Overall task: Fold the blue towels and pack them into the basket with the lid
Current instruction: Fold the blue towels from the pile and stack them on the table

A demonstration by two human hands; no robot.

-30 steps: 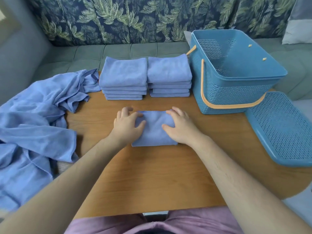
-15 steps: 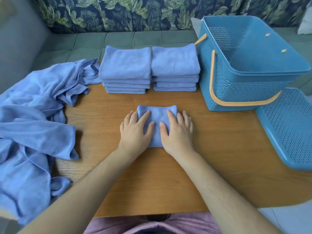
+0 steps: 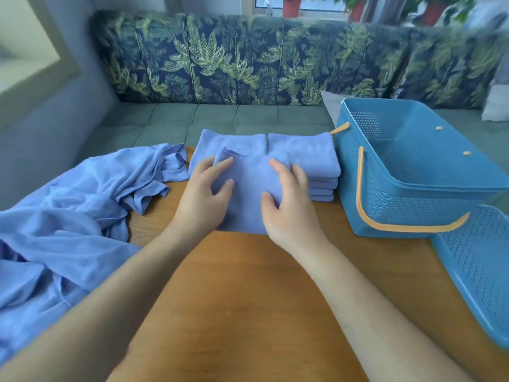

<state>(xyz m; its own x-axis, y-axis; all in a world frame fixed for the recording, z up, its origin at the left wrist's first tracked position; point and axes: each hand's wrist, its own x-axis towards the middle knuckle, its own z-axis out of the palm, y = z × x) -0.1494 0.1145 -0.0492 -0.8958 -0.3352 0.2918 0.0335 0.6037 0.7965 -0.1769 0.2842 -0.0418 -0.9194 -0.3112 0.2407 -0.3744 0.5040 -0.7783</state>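
A small folded blue towel (image 3: pixel 248 186) is held between both hands above the wooden table (image 3: pixel 248 293), in front of two stacks of folded blue towels. My left hand (image 3: pixel 202 199) grips its left side and my right hand (image 3: pixel 289 205) grips its right side, thumbs on top. The left stack (image 3: pixel 234 142) is mostly hidden behind the held towel. The right stack (image 3: pixel 311 158) stands beside the blue basket (image 3: pixel 413 194), which is open with an orange handle hanging down its front. Its perforated blue lid (image 3: pixel 479 268) lies flat on the table to the right.
A heap of unfolded blue towels (image 3: pixel 68 216) covers the table's left end and spills over its edge. A green sofa seat (image 3: pixel 214 117) with a leaf-patterned backrest runs behind the table. Bare wood shows in the near middle of the table.
The hands were pressing the folded towel flat on the table; now they hold it by its sides and have carried it away from me toward the stacks. The camera has tilted up.
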